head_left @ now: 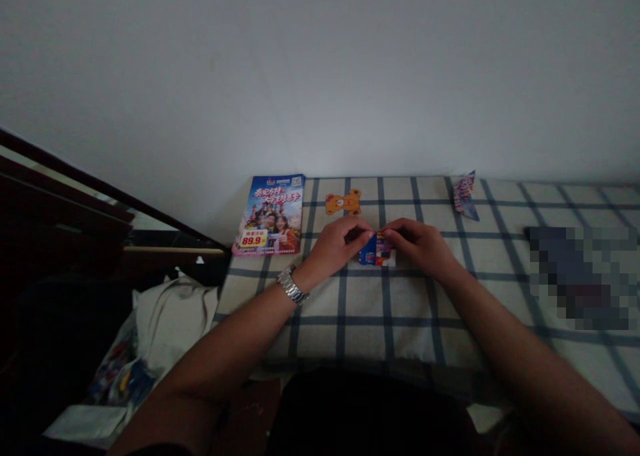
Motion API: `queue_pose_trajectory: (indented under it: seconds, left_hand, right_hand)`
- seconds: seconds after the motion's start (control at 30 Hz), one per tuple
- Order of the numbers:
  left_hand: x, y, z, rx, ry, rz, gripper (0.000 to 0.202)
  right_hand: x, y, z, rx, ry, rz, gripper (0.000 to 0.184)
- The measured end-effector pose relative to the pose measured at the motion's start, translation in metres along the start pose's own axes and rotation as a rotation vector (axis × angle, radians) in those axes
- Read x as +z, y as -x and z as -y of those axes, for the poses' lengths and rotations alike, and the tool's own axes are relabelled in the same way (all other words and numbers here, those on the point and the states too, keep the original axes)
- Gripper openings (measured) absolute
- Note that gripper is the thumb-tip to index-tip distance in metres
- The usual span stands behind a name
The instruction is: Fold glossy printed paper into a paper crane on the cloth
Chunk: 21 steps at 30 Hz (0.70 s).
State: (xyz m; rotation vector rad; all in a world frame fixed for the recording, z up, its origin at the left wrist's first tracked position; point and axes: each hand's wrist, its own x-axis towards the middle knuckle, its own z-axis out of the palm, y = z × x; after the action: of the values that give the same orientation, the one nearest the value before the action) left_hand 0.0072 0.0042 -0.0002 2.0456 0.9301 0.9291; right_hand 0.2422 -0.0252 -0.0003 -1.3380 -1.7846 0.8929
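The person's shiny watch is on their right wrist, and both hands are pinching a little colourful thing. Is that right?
Not quite: the head view shows the shiny watch on the left wrist, not the right. The left hand and right hand are indeed both pinching the little colourful thing.

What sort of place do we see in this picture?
Probably a bedroom or a dormitory room, though I cannot be certain: a checked cloth, much like a bedsheet, is spread along a plain wall, and a pale bag sits low at the picture's left.
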Motion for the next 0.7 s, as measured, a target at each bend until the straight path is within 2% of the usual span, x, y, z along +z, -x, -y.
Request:
queue_pose_trajectory:
  seconds: [0.2, 0.4, 0.7]
  left_hand:
    - [-0.0018, -0.0012, 0.0014, -0.016, 0.055, -0.049, 0.019]
    - [-0.0012, -0.0008, -0.0024, -0.029, 0.05, -0.047, 0.019]
    - [-0.001, 0.0009, -0.003, -0.025, 0.043, -0.038, 0.019]
  right_hand:
    - [-0.0025, -0.0021, -0.001, 0.066, -0.086, -0.039, 0.032]
    - [-0.0031, -0.0022, 0.0028, 0.068, -0.045, -0.051, 0.033]
    - [-0.0029, -0.002, 0.0032, 0.063, -0.103, -0.019, 0.035]
